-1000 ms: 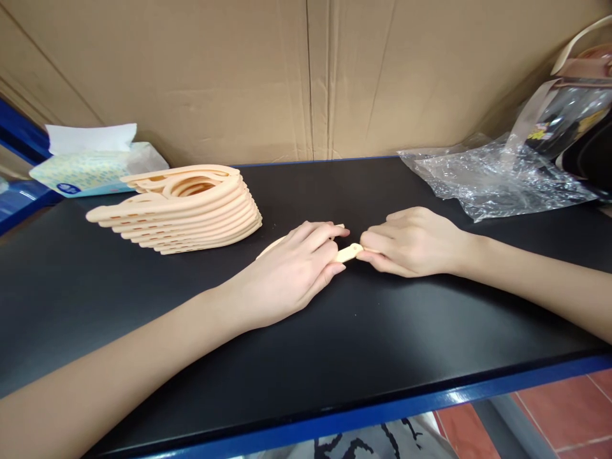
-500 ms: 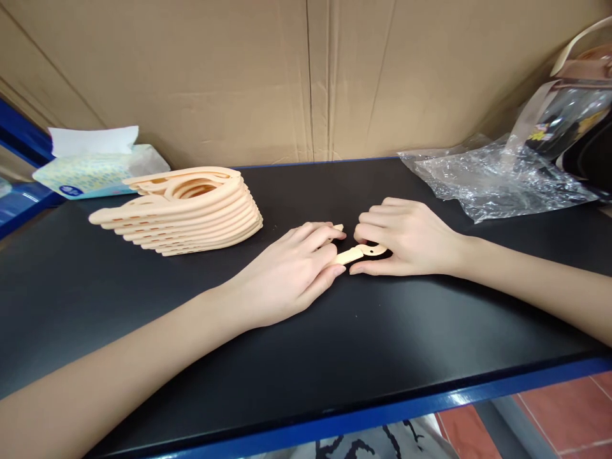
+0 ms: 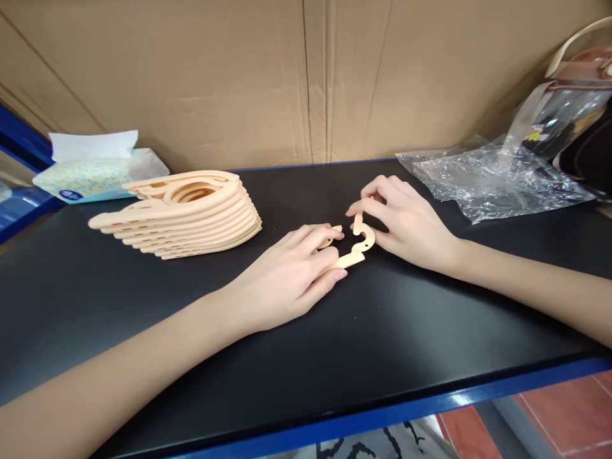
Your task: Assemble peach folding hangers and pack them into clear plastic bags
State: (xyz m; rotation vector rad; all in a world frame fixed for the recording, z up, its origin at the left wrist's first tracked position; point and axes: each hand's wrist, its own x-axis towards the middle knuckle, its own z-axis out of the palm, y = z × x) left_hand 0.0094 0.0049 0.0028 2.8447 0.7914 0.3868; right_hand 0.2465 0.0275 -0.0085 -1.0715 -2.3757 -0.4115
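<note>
A cream plastic piece with a curved hook [image 3: 369, 241], which looks like a folding clothes hanger, lies low over the black tabletop between my hands. My left hand [image 3: 299, 271] is closed over its body and hides most of it; a straight end pokes out past the thumb. My right hand [image 3: 406, 220] is bent around the hook's far end, thumb and fingertips touching it. To the left stands a stack of matching cream plastic hangers [image 3: 201, 213], several deep, with neither hand on it.
A tissue pack [image 3: 102, 172] sits at the back left, behind the stack. Crinkled clear plastic wrap [image 3: 497, 182] lies at the back right, beside a clear bottle [image 3: 568, 115] with a strap. Cardboard [image 3: 229, 76] rises behind the table, and a blue edge [image 3: 382, 411] runs along its front.
My right hand has moved up and away from my left, its fingers shifting to the hook's end. The hook has swung from lying sideways to pointing upward. My left hand has stayed in place.
</note>
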